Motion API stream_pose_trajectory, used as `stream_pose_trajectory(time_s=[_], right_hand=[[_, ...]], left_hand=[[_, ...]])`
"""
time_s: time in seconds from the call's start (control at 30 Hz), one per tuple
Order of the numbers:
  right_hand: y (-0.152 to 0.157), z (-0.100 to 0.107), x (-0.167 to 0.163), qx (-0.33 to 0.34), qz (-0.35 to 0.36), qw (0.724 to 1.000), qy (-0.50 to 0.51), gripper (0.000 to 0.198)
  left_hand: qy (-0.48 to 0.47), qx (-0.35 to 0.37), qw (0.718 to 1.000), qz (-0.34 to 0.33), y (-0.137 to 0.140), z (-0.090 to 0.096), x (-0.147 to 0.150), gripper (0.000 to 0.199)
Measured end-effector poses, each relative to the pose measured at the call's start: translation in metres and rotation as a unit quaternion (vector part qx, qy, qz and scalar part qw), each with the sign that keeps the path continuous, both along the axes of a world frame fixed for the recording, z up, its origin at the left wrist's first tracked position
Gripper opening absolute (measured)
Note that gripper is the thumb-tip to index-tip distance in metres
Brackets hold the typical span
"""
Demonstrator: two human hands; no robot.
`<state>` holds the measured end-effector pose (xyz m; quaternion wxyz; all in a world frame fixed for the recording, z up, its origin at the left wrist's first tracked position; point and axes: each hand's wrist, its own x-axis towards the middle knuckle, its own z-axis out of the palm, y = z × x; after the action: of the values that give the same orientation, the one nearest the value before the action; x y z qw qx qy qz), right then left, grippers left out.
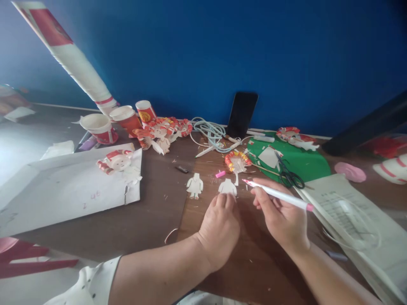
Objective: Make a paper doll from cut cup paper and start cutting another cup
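I saw my left hand (219, 228) low in the middle of the frame, palm down on the brown table (159, 212), its fingers curled together and their tips pressing the lower edge of a small white paper figure (227, 187) that lay flat just above them. My right hand (281, 218), just to the right of it, had its fingers closed around a white pen (276, 194) with a pink cap end; the pen lay slanted, its tip pointing up-left, close to the figure but whether it touched I could not tell. A second paper figure (194, 185) lay a little to the left, apart from both hands. Above the figures sat a small pink eraser (220, 173) and a red-and-yellow paper ring (237, 161). Black scissors (288, 173) rested on a green sheet (305, 163) at centre right. A dark phone (242, 114) leaned against the blue wall, and paper cups (98, 126) stood at upper left.
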<state>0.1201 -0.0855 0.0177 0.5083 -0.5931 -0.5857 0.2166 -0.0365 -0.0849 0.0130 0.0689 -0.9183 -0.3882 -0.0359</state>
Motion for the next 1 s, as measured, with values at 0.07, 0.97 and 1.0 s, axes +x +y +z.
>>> stream_pose_trajectory(time_s=[0.07,0.97,1.0], right_hand=[[0.004,0.008,-0.004,-0.020,0.005,1.000,-0.011,0.028],[0.042,-0.021,-0.008,-0.017,0.011,0.976,-0.216,0.023],[0.042,-0.021,-0.008,-0.016,0.010,0.975,-0.221,0.023]], left_hand=[[0.012,0.005,1.000,-0.005,-0.001,-0.001,0.001,0.034],[0.038,-0.022,0.999,0.009,-0.007,-0.006,0.006,0.045],[0.038,-0.026,0.999,0.008,-0.007,-0.006,0.006,0.045]])
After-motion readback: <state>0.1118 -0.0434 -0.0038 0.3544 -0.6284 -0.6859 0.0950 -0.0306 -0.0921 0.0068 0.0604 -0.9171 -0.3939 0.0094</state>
